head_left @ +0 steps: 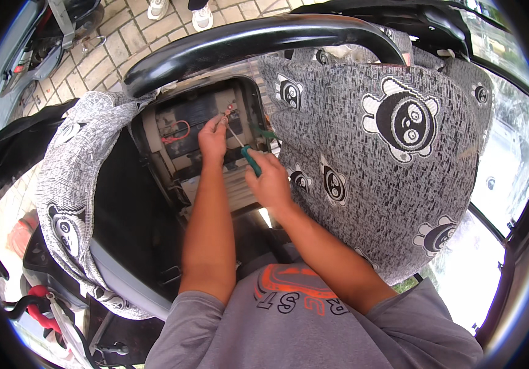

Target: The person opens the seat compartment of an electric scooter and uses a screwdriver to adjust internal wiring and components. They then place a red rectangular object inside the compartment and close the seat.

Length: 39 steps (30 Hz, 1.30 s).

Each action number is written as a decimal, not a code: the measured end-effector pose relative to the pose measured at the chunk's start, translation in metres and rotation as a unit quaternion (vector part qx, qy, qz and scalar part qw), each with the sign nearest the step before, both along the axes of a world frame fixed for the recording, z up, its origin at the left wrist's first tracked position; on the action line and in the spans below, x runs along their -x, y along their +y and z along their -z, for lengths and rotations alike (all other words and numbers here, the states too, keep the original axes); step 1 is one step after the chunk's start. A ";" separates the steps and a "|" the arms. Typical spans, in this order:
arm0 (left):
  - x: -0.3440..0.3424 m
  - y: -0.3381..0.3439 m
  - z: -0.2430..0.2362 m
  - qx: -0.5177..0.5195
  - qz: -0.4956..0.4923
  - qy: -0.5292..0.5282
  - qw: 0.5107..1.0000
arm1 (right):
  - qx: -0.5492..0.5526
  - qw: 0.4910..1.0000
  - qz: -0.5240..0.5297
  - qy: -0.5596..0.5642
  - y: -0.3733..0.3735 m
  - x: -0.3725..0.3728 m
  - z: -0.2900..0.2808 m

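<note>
Two hands: both of ours reach down into the open battery compartment under a raised scooter seat.
Landmark: the battery, a dark block lying in that compartment, with a red wire looped on its top left.
Left hand: our left hand rests over the right part of the battery, its fingertips pinched together on a small terminal fitting at the battery's upper right corner.
Right hand: our right hand sits below and right of the battery, closed firmly around the green handle of a screwdriver.
Tool line: the thin metal shaft runs up and left from the handle, its tip meeting the fitting just beside our left fingertips.
Step in hand: we judge this to be work on the terminal screw; whether it goes in or out we cannot tell.
Next move: it calls for keeping the tip seated in the screw and the fitting held firm against twisting.
Surroundings: a grey seat cover with round cartoon bears lies right of the battery; a black grab bar arches above it.
</note>
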<state>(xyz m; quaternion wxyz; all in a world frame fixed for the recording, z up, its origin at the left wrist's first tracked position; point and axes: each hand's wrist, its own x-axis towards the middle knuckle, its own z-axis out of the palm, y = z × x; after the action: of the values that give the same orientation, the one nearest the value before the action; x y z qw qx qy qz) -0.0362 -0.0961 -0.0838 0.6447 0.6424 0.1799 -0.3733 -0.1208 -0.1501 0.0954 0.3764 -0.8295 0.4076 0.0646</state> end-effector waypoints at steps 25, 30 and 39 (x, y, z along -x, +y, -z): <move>0.003 -0.008 -0.012 -0.001 -0.036 0.074 0.997 | 0.009 0.998 -0.018 0.068 -0.007 -0.001 0.009; 0.000 -0.013 -0.015 -0.016 -0.013 0.077 0.997 | 0.011 0.997 -0.014 0.079 -0.008 0.000 0.010; 0.009 -0.003 0.026 -0.086 0.116 -0.107 0.984 | 0.079 0.993 -0.077 0.034 -0.019 -0.008 0.014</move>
<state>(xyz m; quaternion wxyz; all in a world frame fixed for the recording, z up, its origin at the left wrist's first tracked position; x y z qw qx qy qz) -0.0449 -0.0996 -0.1099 0.5550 0.7483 0.0659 -0.3574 -0.1129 -0.1688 0.0813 0.2898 -0.8826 0.3593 0.0892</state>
